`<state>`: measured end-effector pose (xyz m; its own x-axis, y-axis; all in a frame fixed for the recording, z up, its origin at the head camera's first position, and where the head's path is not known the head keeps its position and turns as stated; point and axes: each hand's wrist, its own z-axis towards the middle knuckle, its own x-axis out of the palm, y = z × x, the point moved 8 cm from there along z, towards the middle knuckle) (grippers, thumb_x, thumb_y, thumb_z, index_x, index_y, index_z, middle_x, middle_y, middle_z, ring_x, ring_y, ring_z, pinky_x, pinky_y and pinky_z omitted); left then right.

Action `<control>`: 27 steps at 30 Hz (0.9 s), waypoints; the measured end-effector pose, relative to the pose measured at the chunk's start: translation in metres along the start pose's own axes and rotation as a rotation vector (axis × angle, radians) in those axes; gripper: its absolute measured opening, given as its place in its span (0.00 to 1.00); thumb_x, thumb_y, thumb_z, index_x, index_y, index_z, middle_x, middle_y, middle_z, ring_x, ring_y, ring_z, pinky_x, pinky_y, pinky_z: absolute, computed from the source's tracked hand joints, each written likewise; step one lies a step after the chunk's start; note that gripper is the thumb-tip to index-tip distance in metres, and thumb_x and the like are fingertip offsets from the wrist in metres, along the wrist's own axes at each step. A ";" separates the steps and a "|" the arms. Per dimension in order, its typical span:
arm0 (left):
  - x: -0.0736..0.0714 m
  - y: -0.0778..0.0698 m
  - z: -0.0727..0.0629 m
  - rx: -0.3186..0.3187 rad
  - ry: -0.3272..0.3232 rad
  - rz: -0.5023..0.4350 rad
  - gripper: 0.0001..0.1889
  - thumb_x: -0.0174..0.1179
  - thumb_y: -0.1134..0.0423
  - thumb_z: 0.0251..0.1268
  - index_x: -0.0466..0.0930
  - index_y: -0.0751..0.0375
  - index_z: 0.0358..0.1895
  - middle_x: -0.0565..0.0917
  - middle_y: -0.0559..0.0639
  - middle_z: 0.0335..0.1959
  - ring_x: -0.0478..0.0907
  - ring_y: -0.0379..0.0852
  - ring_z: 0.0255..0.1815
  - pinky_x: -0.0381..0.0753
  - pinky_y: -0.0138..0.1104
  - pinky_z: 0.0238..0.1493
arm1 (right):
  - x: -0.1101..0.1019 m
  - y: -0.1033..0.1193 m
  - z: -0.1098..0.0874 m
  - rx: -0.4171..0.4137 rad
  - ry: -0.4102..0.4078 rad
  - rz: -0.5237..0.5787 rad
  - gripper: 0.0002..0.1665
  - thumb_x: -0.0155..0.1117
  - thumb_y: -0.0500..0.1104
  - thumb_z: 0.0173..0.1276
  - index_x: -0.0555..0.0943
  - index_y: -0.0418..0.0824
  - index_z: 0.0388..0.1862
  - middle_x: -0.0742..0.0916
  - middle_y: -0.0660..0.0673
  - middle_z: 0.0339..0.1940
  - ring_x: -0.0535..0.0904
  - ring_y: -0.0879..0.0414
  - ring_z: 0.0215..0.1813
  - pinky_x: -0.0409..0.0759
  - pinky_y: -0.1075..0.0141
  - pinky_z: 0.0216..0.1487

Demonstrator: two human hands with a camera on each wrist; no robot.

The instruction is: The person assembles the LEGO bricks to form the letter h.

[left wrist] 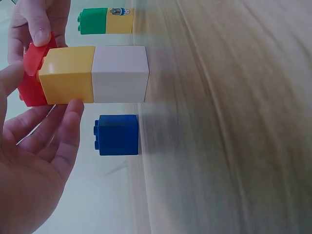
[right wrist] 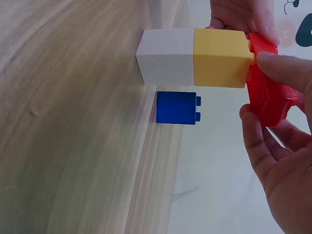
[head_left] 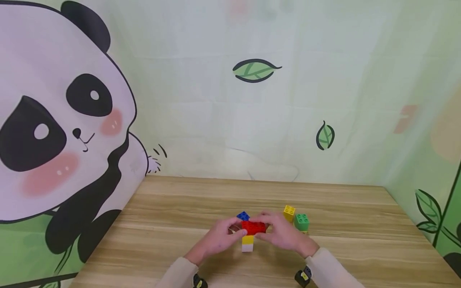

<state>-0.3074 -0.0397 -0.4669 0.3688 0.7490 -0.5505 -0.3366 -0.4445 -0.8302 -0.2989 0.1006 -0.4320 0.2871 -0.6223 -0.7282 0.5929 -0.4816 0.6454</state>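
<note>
A stack of a yellow brick [left wrist: 67,75] on a white brick [left wrist: 120,74] stands on the wooden table. Over its top lies a longer red brick [head_left: 254,228], slightly tilted, with some yellow studs showing beneath it in the right wrist view. My left hand [head_left: 223,236] grips the red brick's left end, one fingertip at the yellow brick's side. At the other end my right hand [head_left: 284,234] pinches the red brick between thumb and fingers. Just behind the stack sits a blue brick [right wrist: 176,107], its studs up.
To the right of the stack, a green brick [head_left: 301,221] sits on a yellow brick with a printed picture [left wrist: 119,20]. Another yellow brick [head_left: 289,212] stands close behind them. A panda-printed backdrop [head_left: 201,132] borders the table's back and sides.
</note>
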 end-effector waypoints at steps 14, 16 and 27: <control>-0.001 -0.005 -0.002 0.043 0.004 -0.001 0.14 0.58 0.53 0.67 0.79 0.58 0.49 0.82 0.43 0.42 0.78 0.39 0.42 0.78 0.31 0.44 | -0.002 0.006 -0.002 -0.035 -0.069 -0.032 0.22 0.72 0.39 0.58 0.82 0.46 0.53 0.82 0.52 0.45 0.78 0.61 0.42 0.80 0.71 0.41; -0.001 -0.005 -0.002 0.041 0.000 0.002 0.14 0.58 0.53 0.67 0.79 0.58 0.48 0.82 0.43 0.42 0.78 0.39 0.42 0.78 0.31 0.44 | -0.002 0.006 -0.002 -0.044 -0.075 -0.031 0.22 0.72 0.39 0.57 0.82 0.45 0.53 0.82 0.52 0.45 0.78 0.61 0.42 0.80 0.71 0.41; -0.003 -0.007 -0.003 0.051 0.003 -0.024 0.14 0.59 0.55 0.67 0.80 0.59 0.49 0.83 0.45 0.42 0.79 0.40 0.42 0.78 0.30 0.44 | -0.001 0.008 -0.003 -0.061 -0.096 -0.059 0.23 0.73 0.39 0.56 0.83 0.44 0.52 0.81 0.53 0.43 0.77 0.61 0.39 0.80 0.71 0.39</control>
<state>-0.3034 -0.0399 -0.4598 0.3793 0.7577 -0.5311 -0.3714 -0.4011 -0.8374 -0.2919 0.0992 -0.4269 0.1789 -0.6515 -0.7372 0.6521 -0.4826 0.5847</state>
